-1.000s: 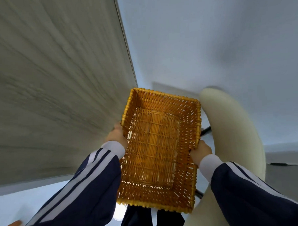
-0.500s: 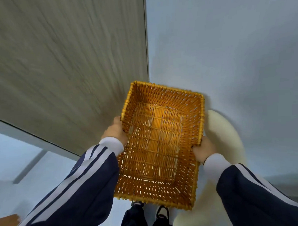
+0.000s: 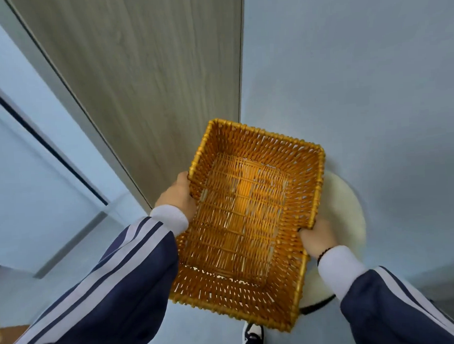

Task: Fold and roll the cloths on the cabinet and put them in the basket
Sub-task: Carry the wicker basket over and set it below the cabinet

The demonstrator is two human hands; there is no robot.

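One basket (image 3: 249,223), two hands, one stool (image 3: 345,218), one shoe (image 3: 252,336); no cloth shows in this view. The basket is rectangular, woven of orange-yellow wicker, with nothing in it, and sits at the centre of the view, held up in the air with its far short end tilted toward 1 o'clock.

The left hand (image 3: 177,196) is at 9 o'clock of the basket, gripping the long left rim near its far corner, thumb at the rim's edge and fingers hidden on the outside wall. The right hand (image 3: 318,236) is at 3 o'clock, clamped on the long right rim about midway along; its fingers curl round the wicker, and a thin dark band circles the wrist. Both forearms reach up from the bottom corners in navy sleeves with pale stripes and white cuffs.

The round cream stool lies below the basket, showing past its right side from 2 to 5 o'clock. A wood-grain panel (image 3: 152,84) rises at 11 o'clock, a pale wall (image 3: 359,75) at 1 o'clock. The dark shoe with white laces peeks out at 6 o'clock.
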